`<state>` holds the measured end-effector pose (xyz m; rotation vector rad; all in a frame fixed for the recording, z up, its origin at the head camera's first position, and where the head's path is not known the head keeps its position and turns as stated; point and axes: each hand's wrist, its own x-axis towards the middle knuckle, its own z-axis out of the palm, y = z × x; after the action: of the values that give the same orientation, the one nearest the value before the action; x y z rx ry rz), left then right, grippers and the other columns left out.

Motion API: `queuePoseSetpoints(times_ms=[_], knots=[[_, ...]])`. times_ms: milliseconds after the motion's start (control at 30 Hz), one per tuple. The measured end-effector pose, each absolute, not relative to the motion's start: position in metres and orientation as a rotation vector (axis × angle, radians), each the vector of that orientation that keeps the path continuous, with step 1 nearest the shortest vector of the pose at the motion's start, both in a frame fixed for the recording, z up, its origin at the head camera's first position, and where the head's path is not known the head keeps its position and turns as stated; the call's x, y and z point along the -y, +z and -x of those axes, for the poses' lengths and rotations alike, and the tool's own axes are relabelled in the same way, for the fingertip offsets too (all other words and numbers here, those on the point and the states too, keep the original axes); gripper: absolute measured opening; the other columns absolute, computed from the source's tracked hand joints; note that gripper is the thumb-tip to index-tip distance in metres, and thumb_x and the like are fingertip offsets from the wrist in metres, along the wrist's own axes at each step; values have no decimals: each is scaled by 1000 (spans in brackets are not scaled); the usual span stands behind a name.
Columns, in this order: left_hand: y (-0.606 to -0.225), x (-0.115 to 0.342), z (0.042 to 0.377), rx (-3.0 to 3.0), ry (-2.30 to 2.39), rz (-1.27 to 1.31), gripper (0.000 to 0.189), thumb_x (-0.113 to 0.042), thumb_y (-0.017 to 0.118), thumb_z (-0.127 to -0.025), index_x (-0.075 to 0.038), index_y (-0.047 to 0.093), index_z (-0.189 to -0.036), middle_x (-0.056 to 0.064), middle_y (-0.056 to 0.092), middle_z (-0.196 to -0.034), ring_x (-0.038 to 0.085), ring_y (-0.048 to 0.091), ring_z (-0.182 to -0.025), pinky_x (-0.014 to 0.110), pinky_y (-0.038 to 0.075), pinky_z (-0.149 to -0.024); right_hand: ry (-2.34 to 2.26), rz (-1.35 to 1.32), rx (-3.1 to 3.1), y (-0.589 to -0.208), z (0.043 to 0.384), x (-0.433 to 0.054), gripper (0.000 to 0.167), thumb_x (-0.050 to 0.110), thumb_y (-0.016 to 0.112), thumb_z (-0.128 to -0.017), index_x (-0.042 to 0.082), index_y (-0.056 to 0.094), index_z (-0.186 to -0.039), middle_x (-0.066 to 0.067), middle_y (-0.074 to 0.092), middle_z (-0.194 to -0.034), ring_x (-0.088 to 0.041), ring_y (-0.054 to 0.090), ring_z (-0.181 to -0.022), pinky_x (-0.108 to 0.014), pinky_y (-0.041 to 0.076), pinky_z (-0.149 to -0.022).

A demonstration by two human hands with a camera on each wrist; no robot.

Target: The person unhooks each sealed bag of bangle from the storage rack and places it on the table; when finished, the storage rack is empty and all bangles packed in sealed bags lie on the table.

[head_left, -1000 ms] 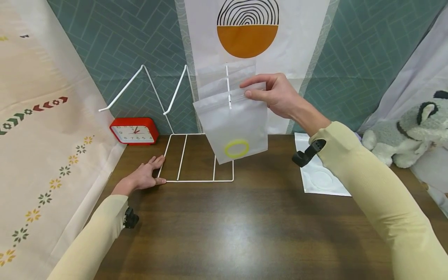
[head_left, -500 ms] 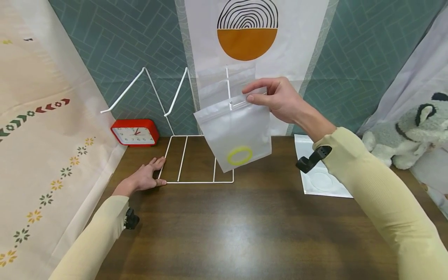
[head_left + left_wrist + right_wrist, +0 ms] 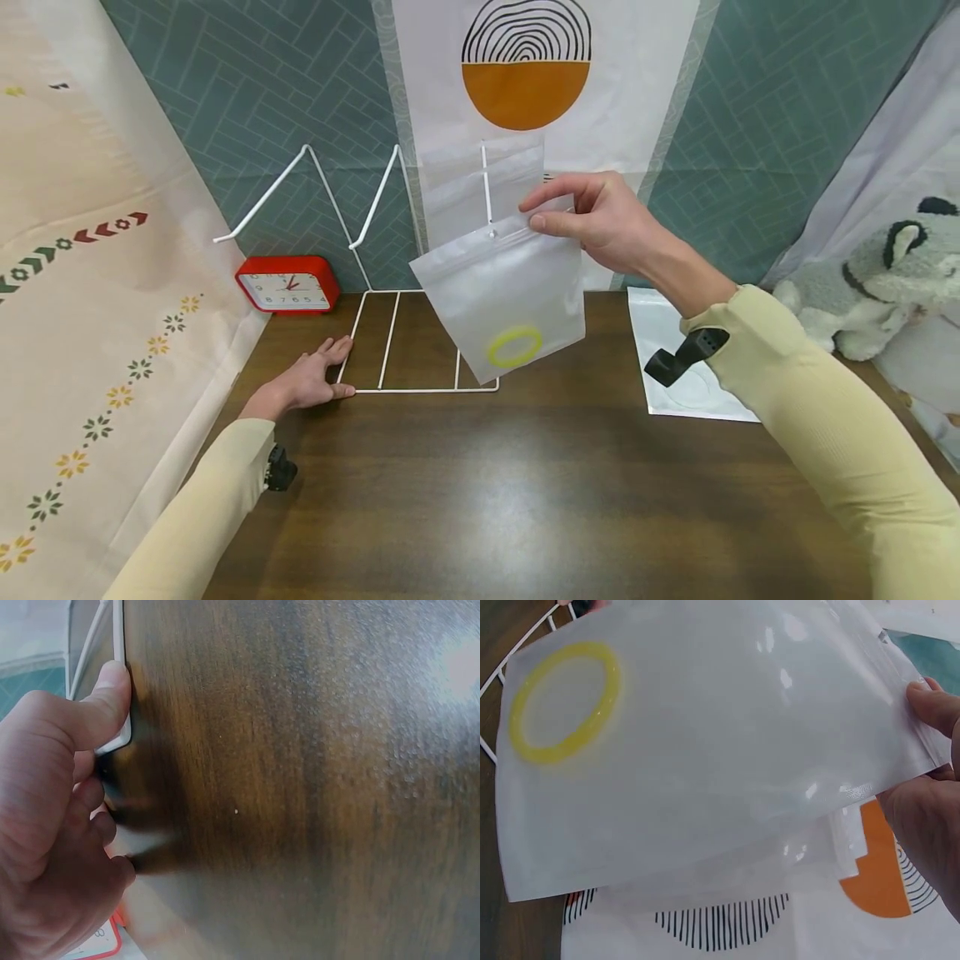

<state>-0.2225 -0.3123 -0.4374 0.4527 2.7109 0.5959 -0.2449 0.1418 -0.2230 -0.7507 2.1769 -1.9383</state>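
Observation:
My right hand [image 3: 603, 215] pinches the top right corner of a frosted white zip bag [image 3: 517, 287] between thumb and fingers. Through the bag's lower part shows a yellow ring [image 3: 609, 694]. The bag hangs tilted at the front tip of a hook [image 3: 487, 187] on a white wire rack [image 3: 427, 391]; whether its hole is still on the tip, I cannot tell. Farther back on that hook hang other translucent bags [image 3: 517, 158]. At the rack's left front base corner, my left hand [image 3: 303, 379] grips the wire, thumb [image 3: 109, 701] on the front bar.
A red alarm clock [image 3: 288, 285] stands behind my left hand. Another white zip bag [image 3: 660, 333] lies flat on the brown table [image 3: 450, 500], partly under my right forearm. Two more rack hooks [image 3: 375, 200] jut out at the left. A grey plush dog [image 3: 892, 275] sits far right.
My right hand has drawn the front bag slightly down and forward along the hook toward its tip, away from the bags behind. My left hand has stayed on the rack corner.

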Motion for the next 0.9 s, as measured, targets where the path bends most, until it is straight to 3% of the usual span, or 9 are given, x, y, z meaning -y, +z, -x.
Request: queuePoseSetpoints(times_ms=[100, 200, 333, 400, 600, 900], knots=[[-435, 313, 224, -2708, 595, -455, 92, -28, 75, -88, 8, 22, -154, 29, 17, -160, 51, 6, -146, 70, 6, -111, -1975, 776, -2142, -219, 240, -146, 18, -3, 71, -90, 9, 80, -99, -9, 57, -69, -18, 48, -60, -22, 45, -57], [-431, 313, 226, -2702, 586, -458, 92, -28, 75, -89, 8, 21, -154, 29, 16, -160, 51, 5, -146, 70, 6, -111, -2042, 773, -2075, -214, 234, -152, 19, -7, 69, -89, 6, 79, -99, -9, 56, -65, -17, 49, -61, -20, 46, -58], [-422, 312, 232, -2689, 554, -457, 92, -27, 73, -90, 7, 18, -155, 28, 13, -161, 50, 3, -147, 69, 5, -112, -2124, 755, -2005, -203, 227, -166, 16, -9, 69, -89, -1, 77, -101, -14, 67, -93, -26, 60, -87, -27, 56, -76], [-414, 312, 236, -2694, 547, -457, 91, -27, 73, -91, 7, 17, -155, 28, 12, -161, 49, 2, -147, 69, 4, -112, -2167, 775, -1975, -198, 225, -176, 17, -10, 69, -88, -5, 75, -103, -17, 67, -99, -29, 59, -92, -28, 56, -79], [-398, 311, 244, -2694, 537, -450, 92, -26, 71, -92, 6, 14, -156, 26, 9, -162, 48, -1, -148, 69, 3, -112, -2320, 830, -1903, -195, 217, -213, 19, -20, 63, -86, -17, 68, -105, -23, 68, -92, -29, 64, -86, -31, 57, -77], [-409, 309, 233, -2644, 568, -447, 93, -27, 72, -92, 6, 14, -156, 27, 9, -162, 48, -2, -147, 69, 2, -112, -2455, 722, -1809, -216, 190, -287, 25, -26, 55, -88, -20, 63, -111, -24, 71, -97, -29, 69, -86, -31, 59, -75]])
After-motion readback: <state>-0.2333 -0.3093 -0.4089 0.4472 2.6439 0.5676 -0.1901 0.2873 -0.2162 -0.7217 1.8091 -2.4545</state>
